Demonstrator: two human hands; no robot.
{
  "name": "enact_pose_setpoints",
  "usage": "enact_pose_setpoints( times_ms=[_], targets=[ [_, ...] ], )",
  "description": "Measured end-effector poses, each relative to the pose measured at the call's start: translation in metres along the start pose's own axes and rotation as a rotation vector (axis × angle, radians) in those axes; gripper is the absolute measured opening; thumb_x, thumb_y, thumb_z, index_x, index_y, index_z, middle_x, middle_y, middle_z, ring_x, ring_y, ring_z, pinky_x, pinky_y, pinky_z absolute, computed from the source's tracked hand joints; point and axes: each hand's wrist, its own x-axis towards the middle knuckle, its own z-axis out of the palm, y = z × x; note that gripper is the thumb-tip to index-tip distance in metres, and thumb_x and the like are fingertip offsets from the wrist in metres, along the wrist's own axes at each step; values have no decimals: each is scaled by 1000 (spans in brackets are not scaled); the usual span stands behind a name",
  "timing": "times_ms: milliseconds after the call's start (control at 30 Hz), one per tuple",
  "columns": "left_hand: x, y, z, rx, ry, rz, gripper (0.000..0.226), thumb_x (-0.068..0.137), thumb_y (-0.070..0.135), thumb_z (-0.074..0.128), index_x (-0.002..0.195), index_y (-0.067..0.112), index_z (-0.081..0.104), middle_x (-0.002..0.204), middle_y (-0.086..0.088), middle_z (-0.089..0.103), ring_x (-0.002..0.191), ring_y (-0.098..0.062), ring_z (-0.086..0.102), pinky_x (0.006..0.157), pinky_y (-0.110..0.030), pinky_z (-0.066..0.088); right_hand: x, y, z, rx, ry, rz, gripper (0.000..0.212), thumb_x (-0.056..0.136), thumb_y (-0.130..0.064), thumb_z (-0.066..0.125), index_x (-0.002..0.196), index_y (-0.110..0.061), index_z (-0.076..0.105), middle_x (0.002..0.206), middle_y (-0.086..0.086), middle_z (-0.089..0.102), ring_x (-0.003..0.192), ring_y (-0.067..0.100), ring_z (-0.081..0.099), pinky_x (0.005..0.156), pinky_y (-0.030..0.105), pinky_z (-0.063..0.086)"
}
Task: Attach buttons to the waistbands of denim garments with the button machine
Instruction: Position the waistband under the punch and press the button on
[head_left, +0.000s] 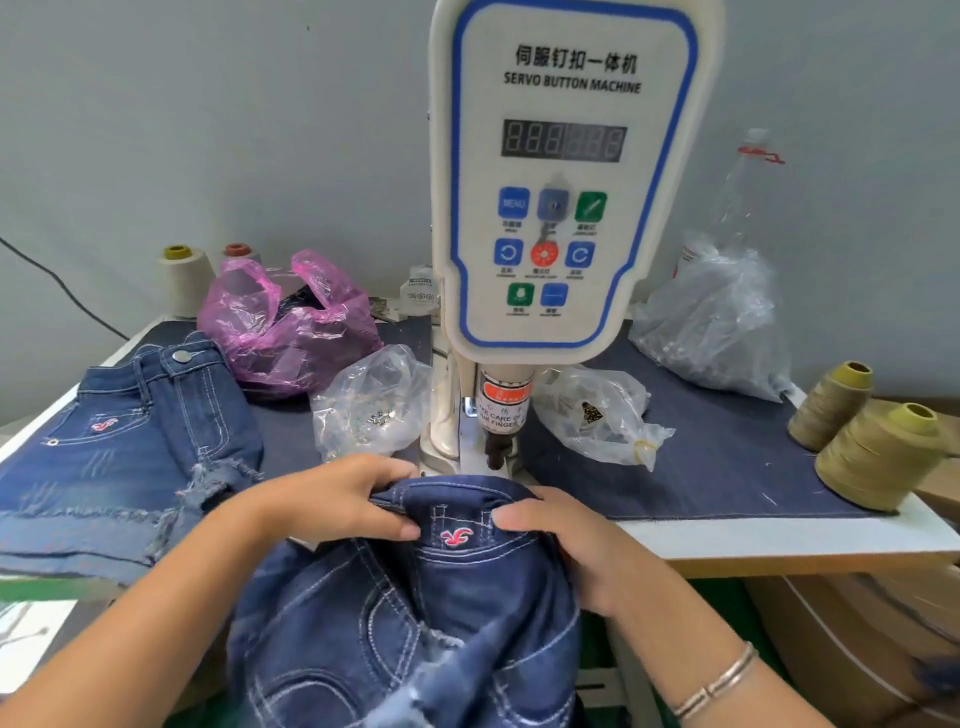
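Under the punch (496, 449) of the button machine (563, 171), at the near edge of the table (779, 535), sits the waistband (457, 493) of a pair of denim shorts (415, 623), and both hands are on it. The left hand (343, 501) pinches the band from the left, thumb on top and fingers curled over the far fold. The right hand (566, 540) clamps it from the right, thumb pressed just beside a small red embroidered logo (456, 537). The rest of the shorts hangs off the table toward the person.

The step in hand looks like lining up the button spot. To do it well, the band wants to be flat and taut between the two grips, with no fold doubled beneath the punch, and the end of the band, not the logo patch, centred there. I cannot tell whether a button is already loaded. Fingers sit near the punch, and the warning label (501, 410) says to mind them, so both hands should stay at the sides before the machine fires.

Off to the left lies a finished pair (130, 441), its metal button (182, 356) already set. Clear bags (371, 402) of small metal parts flank the machine, a pink bag (285, 327) sits further left, and thread cones (878, 452) stand at the right edge.
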Motion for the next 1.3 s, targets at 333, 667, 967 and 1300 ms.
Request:
enact_pose_setpoints(
  times_ms=[333, 667, 967, 1300],
  targets=[
    [32, -12, 2, -448, -143, -49, 48, 84, 25, 68, 129, 11, 58, 126, -6, 66, 116, -22, 63, 97, -29, 48, 12, 7, -43, -24, 28, 13, 34, 62, -9, 65, 93, -13, 78, 92, 12, 73, 81, 20, 69, 72, 27, 54],
    [52, 3, -3, -441, -182, -141, 61, 74, 27, 74, 130, 14, 54, 127, -9, 65, 119, -29, 61, 106, -48, 43, 27, -5, -66, 106, 109, -45, 42, 87, -6, 45, 61, -13, 77, 67, 4, 72, 58, 9, 68, 54, 17, 52],
    [62, 0, -15, -352, -108, -266, 83, 89, 9, 64, 154, 12, 11, 156, -3, 25, 131, -11, 42, 98, -18, 37, 43, -13, -84, 99, 148, -134, 18, 72, -24, 63, 65, -22, 80, 77, -1, 75, 71, 8, 72, 63, 18, 55],
    [67, -7, -3, -665, 42, -288, 65, 64, 16, 62, 127, 29, 50, 123, -6, 61, 109, -23, 58, 95, -34, 45, 43, 0, -99, 42, 6, -91, 51, 66, 3, 68, 113, -15, 69, 116, 18, 68, 100, 29, 67, 84, 37, 57]
  ],
)
